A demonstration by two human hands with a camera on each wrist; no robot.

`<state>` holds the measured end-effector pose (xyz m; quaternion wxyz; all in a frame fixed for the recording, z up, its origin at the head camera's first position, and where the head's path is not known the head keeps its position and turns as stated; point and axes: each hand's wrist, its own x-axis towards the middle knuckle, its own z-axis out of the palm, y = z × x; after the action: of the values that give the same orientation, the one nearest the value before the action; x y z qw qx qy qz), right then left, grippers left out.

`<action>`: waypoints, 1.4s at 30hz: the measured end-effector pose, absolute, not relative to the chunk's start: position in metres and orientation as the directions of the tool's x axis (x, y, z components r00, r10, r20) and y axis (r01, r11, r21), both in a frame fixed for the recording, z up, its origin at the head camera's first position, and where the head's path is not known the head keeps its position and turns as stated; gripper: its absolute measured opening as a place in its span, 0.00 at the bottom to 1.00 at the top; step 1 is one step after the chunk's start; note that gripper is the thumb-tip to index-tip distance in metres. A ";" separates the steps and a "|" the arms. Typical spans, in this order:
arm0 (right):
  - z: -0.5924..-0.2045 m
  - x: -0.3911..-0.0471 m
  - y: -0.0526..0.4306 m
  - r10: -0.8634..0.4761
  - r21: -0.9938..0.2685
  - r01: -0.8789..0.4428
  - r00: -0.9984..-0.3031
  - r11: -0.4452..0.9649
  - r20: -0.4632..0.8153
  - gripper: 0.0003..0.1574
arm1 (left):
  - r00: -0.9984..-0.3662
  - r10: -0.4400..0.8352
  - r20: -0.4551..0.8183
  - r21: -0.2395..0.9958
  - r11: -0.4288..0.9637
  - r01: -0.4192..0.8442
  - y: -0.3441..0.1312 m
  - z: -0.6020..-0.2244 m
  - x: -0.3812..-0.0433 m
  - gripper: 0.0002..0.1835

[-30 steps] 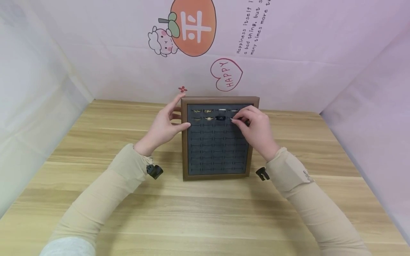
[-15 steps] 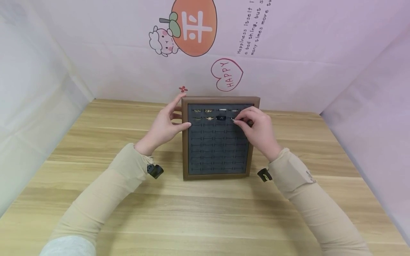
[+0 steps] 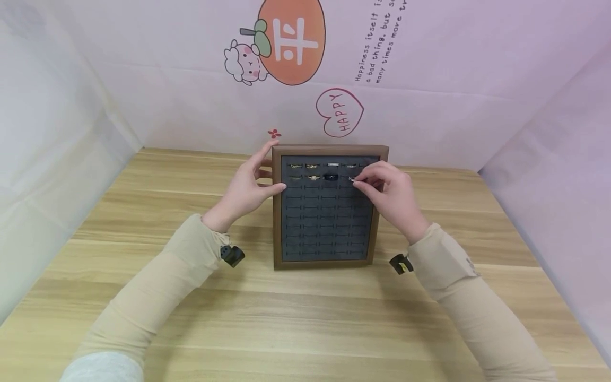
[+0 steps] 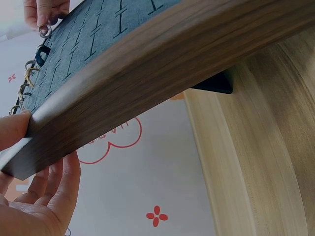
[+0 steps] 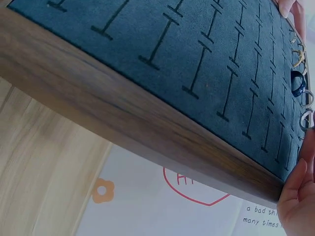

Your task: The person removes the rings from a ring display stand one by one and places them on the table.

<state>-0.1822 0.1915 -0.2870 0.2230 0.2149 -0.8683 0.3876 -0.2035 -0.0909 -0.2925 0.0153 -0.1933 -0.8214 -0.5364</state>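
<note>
An upright ring display board [image 3: 324, 233] with a brown wooden frame and dark slotted padding stands on the table. My left hand [image 3: 241, 188] grips its upper left side, thumb on the front and fingers behind. With thumb and fingertips, my right hand [image 3: 391, 193] pinches a silver ring [image 5: 306, 121] at the second row, fourth column. Whether that ring sits fully in its slot, I cannot tell. Several other rings fill the top two rows, among them a black ring [image 3: 330, 177] and a gold ring with a stone [image 3: 313, 178]. The right hand hides the rows' right end.
The wooden table [image 3: 296, 318] extends in front of the board and to both sides. Close behind stands a pale printed backdrop [image 3: 420, 116]. A black support [image 4: 216, 83] shows behind the board. Slots in the lower rows hold no rings.
My right hand has drifted slightly to the right, and more of the silver ring at its fingertips shows. The left hand keeps its grip on the frame.
</note>
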 end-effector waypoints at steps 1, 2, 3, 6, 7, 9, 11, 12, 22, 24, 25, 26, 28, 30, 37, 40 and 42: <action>-0.287 -0.182 0.192 -0.205 -0.575 -0.547 -0.808 0.608 0.552 0.03 | -0.925 0.302 0.231 0.876 0.350 0.333 -0.091 -0.293 -0.204 0.46; -0.287 -0.181 0.193 -0.209 -0.572 -0.547 -0.809 0.611 0.550 0.03 | -0.925 0.302 0.230 0.876 0.349 0.332 -0.091 -0.293 -0.204 0.46; -0.287 -0.181 0.194 -0.212 -0.571 -0.547 -0.809 0.612 0.549 0.03 | -0.925 0.302 0.230 0.877 0.348 0.332 -0.091 -0.293 -0.204 0.46; -0.289 -0.180 0.196 -0.214 -0.575 -0.547 -0.811 0.609 0.544 0.03 | -0.925 0.302 0.231 0.878 0.345 0.332 -0.090 -0.293 -0.204 0.46; -0.290 -0.180 0.198 -0.215 -0.577 -0.546 -0.812 0.607 0.542 0.03 | -0.925 0.302 0.232 0.878 0.344 0.333 -0.090 -0.293 -0.204 0.46; -0.291 -0.179 0.201 -0.216 -0.580 -0.548 -0.812 0.603 0.542 0.03 | -0.924 0.302 0.233 0.878 0.343 0.334 -0.090 -0.293 -0.204 0.46; -0.294 -0.178 0.204 -0.219 -0.582 -0.552 -0.810 0.597 0.544 0.02 | -0.924 0.302 0.235 0.878 0.342 0.335 -0.090 -0.294 -0.204 0.46; -0.295 -0.178 0.206 -0.220 -0.582 -0.554 -0.809 0.595 0.545 0.02 | -0.924 0.301 0.236 0.877 0.343 0.335 -0.091 -0.294 -0.204 0.46; -0.301 -0.175 0.220 -0.231 -0.584 -0.563 -0.806 0.585 0.545 0.02 | -0.927 0.295 0.233 0.878 0.345 0.331 -0.092 -0.294 -0.204 0.46; -0.301 -0.173 0.224 -0.228 -0.586 -0.560 -0.807 0.586 0.544 0.03 | -0.927 0.296 0.230 0.879 0.345 0.329 -0.092 -0.294 -0.204 0.46; -0.302 -0.172 0.226 -0.225 -0.584 -0.558 -0.808 0.590 0.544 0.03 | -0.927 0.296 0.229 0.879 0.346 0.327 -0.091 -0.294 -0.204 0.46; -0.302 -0.172 0.228 -0.222 -0.585 -0.555 -0.809 0.592 0.543 0.03 | -0.928 0.296 0.227 0.880 0.345 0.325 -0.091 -0.294 -0.204 0.46; -0.304 -0.171 0.233 -0.218 -0.576 -0.548 -0.811 0.606 0.542 0.03 | -0.928 0.296 0.224 0.881 0.345 0.323 -0.090 -0.294 -0.204 0.46; -0.306 -0.170 0.237 -0.218 -0.567 -0.542 -0.813 0.620 0.539 0.03 | -0.929 0.294 0.227 0.883 0.341 0.323 -0.090 -0.294 -0.204 0.46; -0.314 -0.170 0.251 -0.215 -0.573 -0.529 -0.823 0.627 0.525 0.03 | -0.929 0.286 0.234 0.883 0.338 0.327 -0.090 -0.296 -0.205 0.47; -0.316 -0.169 0.257 -0.204 -0.575 -0.517 -0.830 0.634 0.520 0.04 | -0.928 0.287 0.236 0.879 0.343 0.330 -0.090 -0.296 -0.205 0.47; -0.317 -0.169 0.261 -0.200 -0.569 -0.509 -0.832 0.647 0.517 0.04 | -0.928 0.288 0.236 0.879 0.345 0.330 -0.090 -0.297 -0.206 0.47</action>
<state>-0.1687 0.2615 -0.3174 0.2086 0.2007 -0.8830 0.3694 -0.2062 -0.0900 -0.2970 0.0197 -0.1883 -0.8198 -0.5404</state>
